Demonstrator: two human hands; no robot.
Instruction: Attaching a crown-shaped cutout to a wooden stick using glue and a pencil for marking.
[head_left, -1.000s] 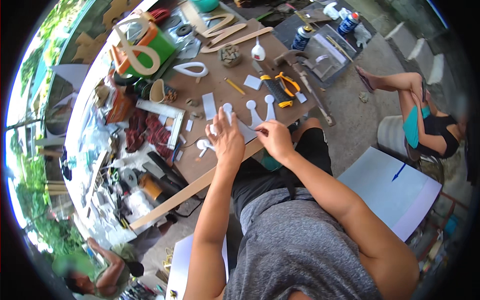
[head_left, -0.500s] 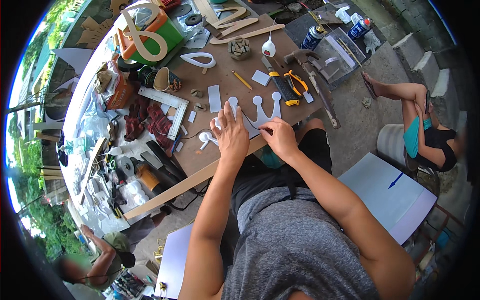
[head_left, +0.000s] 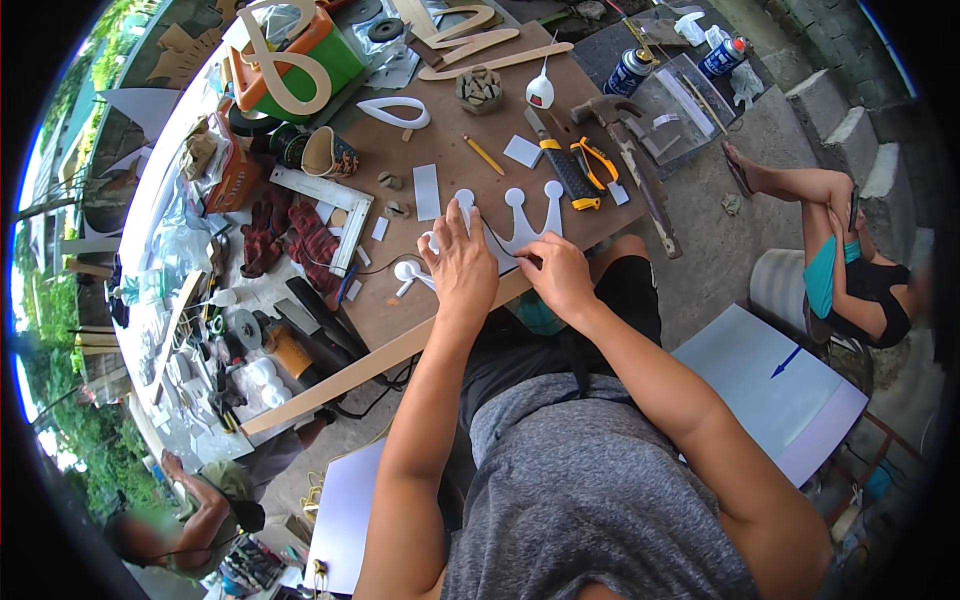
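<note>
A white crown-shaped cutout point(head_left: 516, 222) with round-tipped points lies at the table's near edge. My left hand point(head_left: 462, 268) rests flat on its left part with the fingers apart, hiding much of that side. Thumb and forefinger of my right hand point(head_left: 557, 272) pinch a thin dark cord point(head_left: 497, 240) at the crown's lower edge. The cord runs over the crown toward my left hand's fingers; more of it shows on the table left of that hand. Whether it is fixed to the crown I cannot tell.
Beyond the crown lie a yellow-and-black utility knife point(head_left: 568, 174), orange pliers point(head_left: 596, 164), a hammer point(head_left: 640, 175), a pencil point(head_left: 484, 155) and a glue bottle point(head_left: 540, 92). Leftward are a white square ruler point(head_left: 350, 240) and an angle grinder point(head_left: 285, 350). Two people sit nearby.
The view has shifted slightly. Both hands stay in nearly the same places on the crown, and the right hand's pinch on the cord looks unchanged.
</note>
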